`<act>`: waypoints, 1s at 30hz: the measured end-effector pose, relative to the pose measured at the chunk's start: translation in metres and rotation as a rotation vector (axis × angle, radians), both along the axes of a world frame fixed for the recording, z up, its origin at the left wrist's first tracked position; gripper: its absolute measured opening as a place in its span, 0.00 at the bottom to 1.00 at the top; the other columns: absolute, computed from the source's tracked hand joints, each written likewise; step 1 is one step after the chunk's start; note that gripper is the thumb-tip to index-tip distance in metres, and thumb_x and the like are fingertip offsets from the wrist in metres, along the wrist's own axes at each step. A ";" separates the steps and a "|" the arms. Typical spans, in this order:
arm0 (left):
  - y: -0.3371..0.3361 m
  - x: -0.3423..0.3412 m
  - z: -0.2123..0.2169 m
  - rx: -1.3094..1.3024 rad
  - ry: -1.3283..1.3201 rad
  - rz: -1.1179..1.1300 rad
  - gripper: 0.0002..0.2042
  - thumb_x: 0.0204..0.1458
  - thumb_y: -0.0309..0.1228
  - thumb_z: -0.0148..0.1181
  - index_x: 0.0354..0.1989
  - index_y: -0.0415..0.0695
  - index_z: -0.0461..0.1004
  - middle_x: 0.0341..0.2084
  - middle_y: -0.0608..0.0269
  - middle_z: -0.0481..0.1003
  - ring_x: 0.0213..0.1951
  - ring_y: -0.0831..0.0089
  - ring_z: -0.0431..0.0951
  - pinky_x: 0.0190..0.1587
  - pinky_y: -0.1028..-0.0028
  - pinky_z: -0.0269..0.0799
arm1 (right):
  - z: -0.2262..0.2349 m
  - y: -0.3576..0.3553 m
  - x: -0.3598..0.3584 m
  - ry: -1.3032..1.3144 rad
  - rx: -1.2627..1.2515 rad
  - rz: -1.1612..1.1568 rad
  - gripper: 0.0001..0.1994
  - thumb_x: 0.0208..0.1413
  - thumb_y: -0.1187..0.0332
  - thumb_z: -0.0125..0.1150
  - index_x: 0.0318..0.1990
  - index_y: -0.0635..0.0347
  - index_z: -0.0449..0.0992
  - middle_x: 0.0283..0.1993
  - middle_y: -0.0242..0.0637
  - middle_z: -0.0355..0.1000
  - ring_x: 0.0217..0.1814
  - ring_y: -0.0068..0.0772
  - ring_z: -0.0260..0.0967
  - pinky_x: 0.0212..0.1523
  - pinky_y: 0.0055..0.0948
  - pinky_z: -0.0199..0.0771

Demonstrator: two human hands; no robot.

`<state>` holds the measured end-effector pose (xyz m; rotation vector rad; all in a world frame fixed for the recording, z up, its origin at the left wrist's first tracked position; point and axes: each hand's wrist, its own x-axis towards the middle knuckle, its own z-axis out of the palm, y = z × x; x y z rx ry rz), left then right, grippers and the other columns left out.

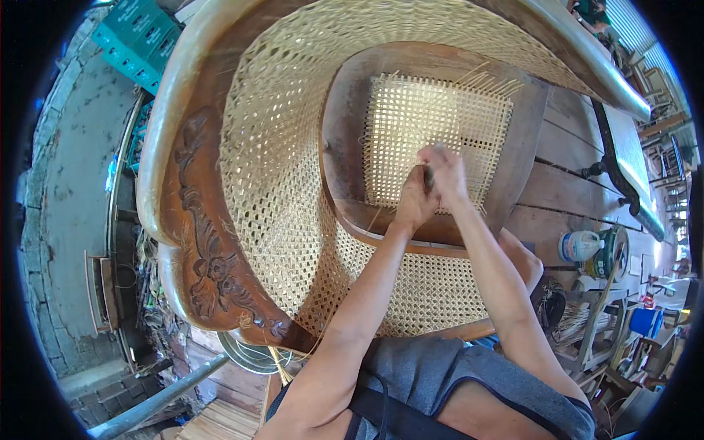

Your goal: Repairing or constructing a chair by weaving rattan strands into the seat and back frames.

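A wooden panel frame point(528, 132) lies in front of me with a square of woven cane point(440, 117) in its opening. Loose cane ends stick out along its far and right edges. Both hands meet over the near half of the weave. My left hand point(418, 199) has its fingers curled in, and what they hold, if anything, is hidden. Just above and to the right, my right hand point(449, 172) is smeared by motion, so its fingers cannot be read. A small dark patch between the hands is too unclear to name.
Around the frame curves a large chair with a cane-woven back point(271, 154) and carved wooden rim point(213, 257). At right are a plastic bottle point(581, 246), a green tin point(612, 249) and a blue bucket point(645, 321). Teal crates point(139, 40) stand far left.
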<state>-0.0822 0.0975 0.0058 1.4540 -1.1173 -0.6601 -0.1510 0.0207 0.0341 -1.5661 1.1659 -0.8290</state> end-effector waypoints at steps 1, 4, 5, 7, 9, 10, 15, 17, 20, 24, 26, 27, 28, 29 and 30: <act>0.000 -0.001 0.010 0.193 -0.052 -0.053 0.15 0.54 0.30 0.55 0.47 0.34 0.68 0.30 0.54 0.73 0.32 0.66 0.74 0.37 0.67 0.71 | 0.006 -0.018 -0.009 -0.302 0.166 -0.149 0.14 0.59 0.59 0.57 0.40 0.62 0.77 0.30 0.38 0.74 0.31 0.32 0.73 0.33 0.31 0.73; 0.002 0.016 0.021 0.203 0.381 -0.017 0.09 0.59 0.28 0.51 0.45 0.37 0.68 0.29 0.60 0.72 0.30 0.75 0.71 0.35 0.74 0.70 | 0.030 -0.048 -0.036 -0.586 0.389 -0.153 0.13 0.60 0.61 0.56 0.42 0.62 0.76 0.28 0.37 0.72 0.25 0.26 0.70 0.24 0.28 0.71; 0.003 0.020 0.021 0.211 0.371 -0.048 0.09 0.59 0.28 0.51 0.45 0.37 0.68 0.29 0.60 0.72 0.30 0.75 0.71 0.35 0.74 0.70 | 0.038 -0.049 -0.046 -0.546 0.439 0.002 0.12 0.60 0.62 0.55 0.44 0.62 0.75 0.27 0.36 0.71 0.21 0.23 0.68 0.19 0.26 0.69; 0.011 0.036 0.022 0.018 0.497 0.021 0.08 0.63 0.26 0.46 0.45 0.38 0.68 0.30 0.64 0.72 0.30 0.79 0.70 0.34 0.77 0.68 | 0.065 -0.020 -0.026 -0.271 0.404 0.172 0.12 0.60 0.63 0.56 0.42 0.63 0.75 0.25 0.34 0.70 0.18 0.21 0.66 0.17 0.25 0.67; 0.010 0.042 0.031 0.007 0.461 -0.007 0.08 0.63 0.27 0.46 0.46 0.38 0.67 0.29 0.64 0.72 0.30 0.79 0.70 0.34 0.77 0.68 | 0.069 -0.007 -0.016 0.023 0.356 0.326 0.11 0.60 0.64 0.58 0.40 0.65 0.76 0.23 0.32 0.69 0.16 0.18 0.64 0.14 0.24 0.64; 0.009 0.042 0.035 -0.010 0.436 -0.018 0.08 0.64 0.28 0.46 0.47 0.38 0.67 0.29 0.65 0.71 0.30 0.79 0.70 0.34 0.78 0.69 | 0.061 -0.005 -0.015 0.008 0.312 0.345 0.11 0.59 0.64 0.59 0.38 0.65 0.76 0.21 0.30 0.68 0.15 0.18 0.63 0.14 0.24 0.63; 0.014 0.056 0.061 0.272 0.530 -0.042 0.10 0.63 0.32 0.51 0.45 0.39 0.70 0.32 0.61 0.77 0.21 0.78 0.75 0.21 0.81 0.67 | 0.051 -0.007 -0.009 0.055 0.098 0.315 0.11 0.58 0.65 0.60 0.32 0.67 0.76 0.18 0.31 0.68 0.16 0.19 0.62 0.16 0.25 0.61; 0.019 0.071 0.068 0.342 0.517 -0.062 0.10 0.62 0.33 0.52 0.44 0.38 0.71 0.31 0.62 0.78 0.20 0.78 0.75 0.20 0.82 0.66 | 0.049 -0.016 -0.007 0.084 0.076 0.257 0.11 0.57 0.66 0.60 0.31 0.67 0.75 0.17 0.31 0.67 0.16 0.19 0.63 0.16 0.26 0.62; 0.023 0.090 0.071 0.446 0.484 -0.053 0.10 0.61 0.33 0.55 0.41 0.39 0.76 0.30 0.63 0.79 0.20 0.83 0.74 0.19 0.82 0.63 | 0.051 -0.027 -0.005 0.077 0.085 0.211 0.12 0.57 0.65 0.60 0.29 0.68 0.75 0.16 0.31 0.66 0.16 0.20 0.64 0.17 0.26 0.63; 0.017 0.113 0.064 0.501 -0.112 -0.135 0.09 0.59 0.32 0.57 0.40 0.40 0.78 0.28 0.66 0.78 0.23 0.86 0.71 0.22 0.82 0.64 | 0.050 -0.029 0.006 0.097 0.133 0.293 0.09 0.60 0.70 0.58 0.33 0.68 0.75 0.22 0.30 0.69 0.15 0.17 0.63 0.15 0.23 0.61; 0.007 0.118 0.062 0.518 -0.340 -0.101 0.09 0.58 0.32 0.58 0.40 0.40 0.79 0.27 0.68 0.78 0.23 0.87 0.70 0.23 0.83 0.64 | 0.046 -0.031 0.012 0.071 0.149 0.298 0.09 0.60 0.70 0.58 0.33 0.68 0.75 0.21 0.29 0.68 0.14 0.17 0.63 0.15 0.23 0.61; 0.002 0.119 0.057 0.369 -0.216 -0.107 0.09 0.58 0.31 0.58 0.42 0.39 0.78 0.26 0.68 0.77 0.24 0.85 0.71 0.24 0.82 0.65 | 0.048 -0.029 0.018 0.075 0.147 0.313 0.09 0.60 0.70 0.58 0.33 0.68 0.75 0.21 0.29 0.68 0.14 0.17 0.63 0.15 0.23 0.61; -0.004 0.120 0.052 0.219 -0.094 -0.112 0.10 0.58 0.31 0.59 0.43 0.38 0.78 0.25 0.69 0.77 0.25 0.84 0.72 0.26 0.82 0.67 | 0.049 -0.025 0.025 0.081 0.129 0.312 0.10 0.59 0.67 0.59 0.31 0.67 0.75 0.19 0.31 0.69 0.15 0.18 0.64 0.16 0.25 0.62; -0.011 0.117 0.051 0.199 0.077 -0.099 0.10 0.59 0.31 0.58 0.42 0.36 0.77 0.24 0.69 0.76 0.27 0.82 0.74 0.28 0.80 0.68 | 0.050 -0.025 0.029 0.089 0.111 0.306 0.12 0.57 0.65 0.59 0.29 0.67 0.76 0.17 0.33 0.69 0.16 0.20 0.66 0.16 0.26 0.64; -0.013 0.118 0.050 0.195 0.083 -0.091 0.10 0.59 0.31 0.58 0.42 0.36 0.77 0.24 0.69 0.76 0.27 0.82 0.74 0.28 0.80 0.68 | 0.048 -0.027 0.033 0.095 0.108 0.313 0.12 0.57 0.65 0.59 0.29 0.67 0.76 0.17 0.33 0.69 0.16 0.20 0.66 0.16 0.26 0.64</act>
